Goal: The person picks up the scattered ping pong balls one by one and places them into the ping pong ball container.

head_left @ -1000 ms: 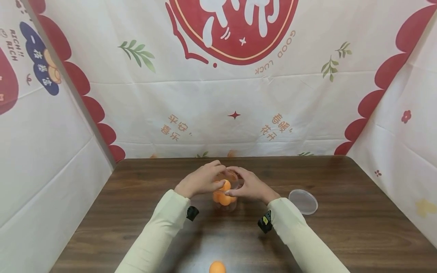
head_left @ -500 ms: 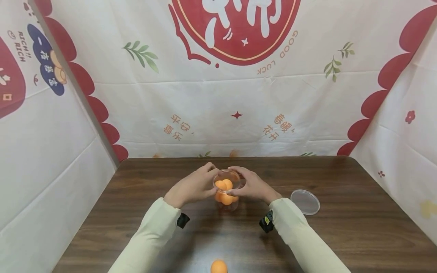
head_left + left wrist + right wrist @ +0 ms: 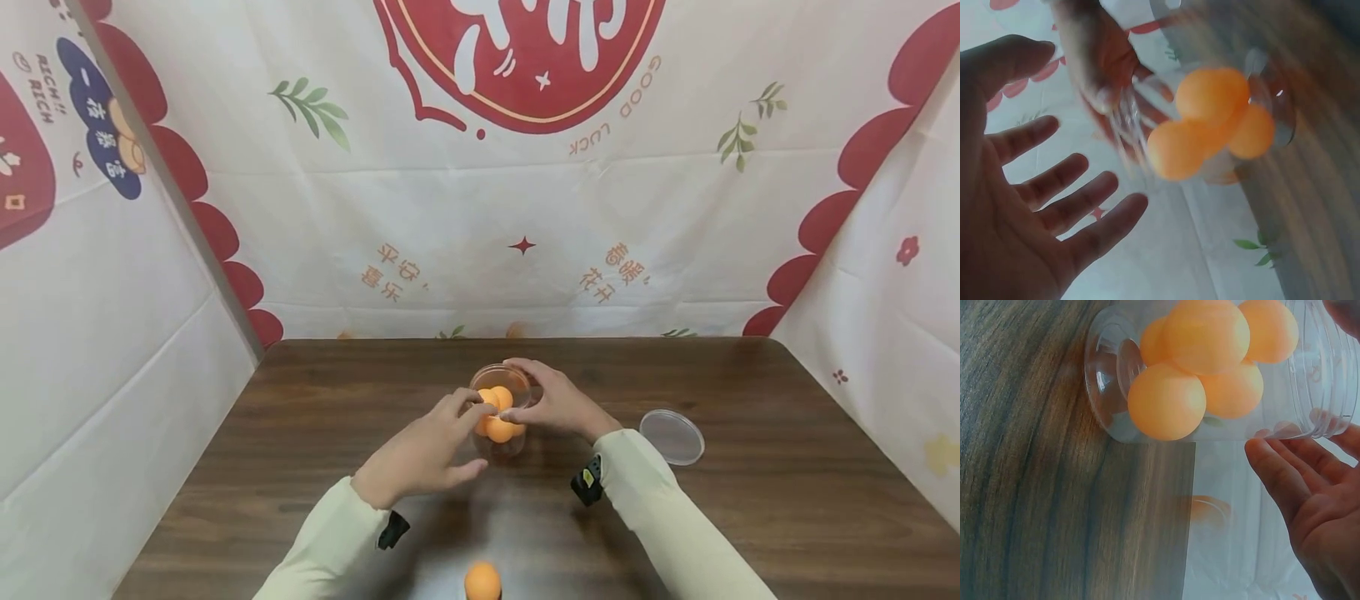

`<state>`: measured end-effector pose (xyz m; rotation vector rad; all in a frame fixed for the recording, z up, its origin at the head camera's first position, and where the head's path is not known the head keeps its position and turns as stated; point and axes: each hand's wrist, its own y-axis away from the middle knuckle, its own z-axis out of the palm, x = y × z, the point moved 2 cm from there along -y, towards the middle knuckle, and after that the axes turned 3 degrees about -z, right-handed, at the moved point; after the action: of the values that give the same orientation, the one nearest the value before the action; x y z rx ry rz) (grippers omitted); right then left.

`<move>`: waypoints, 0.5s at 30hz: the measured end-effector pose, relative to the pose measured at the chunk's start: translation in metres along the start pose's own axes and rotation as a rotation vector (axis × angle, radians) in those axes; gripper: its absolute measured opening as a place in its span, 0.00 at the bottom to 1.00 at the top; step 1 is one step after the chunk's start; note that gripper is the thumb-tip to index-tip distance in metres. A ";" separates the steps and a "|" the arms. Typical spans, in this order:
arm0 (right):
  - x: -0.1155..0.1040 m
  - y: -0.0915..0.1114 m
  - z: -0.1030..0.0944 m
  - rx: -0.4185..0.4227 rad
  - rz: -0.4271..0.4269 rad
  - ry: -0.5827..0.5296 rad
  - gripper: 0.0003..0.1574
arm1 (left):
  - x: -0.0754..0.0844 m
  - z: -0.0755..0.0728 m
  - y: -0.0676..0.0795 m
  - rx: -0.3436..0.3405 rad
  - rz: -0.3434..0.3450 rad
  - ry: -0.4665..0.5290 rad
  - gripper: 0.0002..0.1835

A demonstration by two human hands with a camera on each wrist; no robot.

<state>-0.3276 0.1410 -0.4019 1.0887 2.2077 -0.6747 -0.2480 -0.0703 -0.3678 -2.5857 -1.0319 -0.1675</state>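
A clear plastic jar (image 3: 504,451) stands upright on the table, with several orange balls (image 3: 1167,401) that look like ping-pong balls inside. The jar's top has no lid on it. My right hand (image 3: 562,406) grips the jar near its rim, the thumb on the near side and the fingers round the far side; the right wrist view also shows this hand (image 3: 1322,487) at the jar's neck. My left hand (image 3: 420,457) is in front and to the left of the jar. In the left wrist view its spread fingers (image 3: 1079,203) hold nothing and are apart from the jar.
A clear round lid (image 3: 672,437) lies flat on the table (image 3: 300,467) to the right. One loose orange ball (image 3: 482,581) is at the near side, at the bottom of the head view. Printed cloth (image 3: 480,208) hangs behind the table and along both sides.
My left hand has let go of the jar's rim and moved down and toward me, its fingers opening out. My right hand has stayed on the jar.
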 end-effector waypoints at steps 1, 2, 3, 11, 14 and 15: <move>0.000 0.000 -0.001 0.003 -0.003 0.007 0.48 | 0.002 0.002 0.003 0.009 0.013 -0.002 0.31; 0.000 0.000 -0.001 0.004 -0.009 0.011 0.48 | 0.005 0.004 0.005 0.014 0.027 -0.007 0.32; 0.000 0.000 -0.002 0.005 -0.011 0.017 0.48 | 0.008 0.007 0.008 0.023 0.045 -0.015 0.34; 0.001 0.001 -0.002 0.023 0.013 0.010 0.49 | 0.035 0.028 0.033 -0.046 0.125 -0.035 0.38; 0.000 -0.001 -0.002 0.019 0.022 0.001 0.49 | 0.039 0.040 0.046 -0.124 0.106 -0.044 0.38; 0.000 -0.001 -0.002 0.015 0.026 0.000 0.50 | 0.040 0.045 0.050 -0.159 0.096 -0.037 0.38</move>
<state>-0.3288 0.1416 -0.4002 1.1229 2.1886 -0.6816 -0.1860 -0.0619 -0.4137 -2.7844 -0.9389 -0.1852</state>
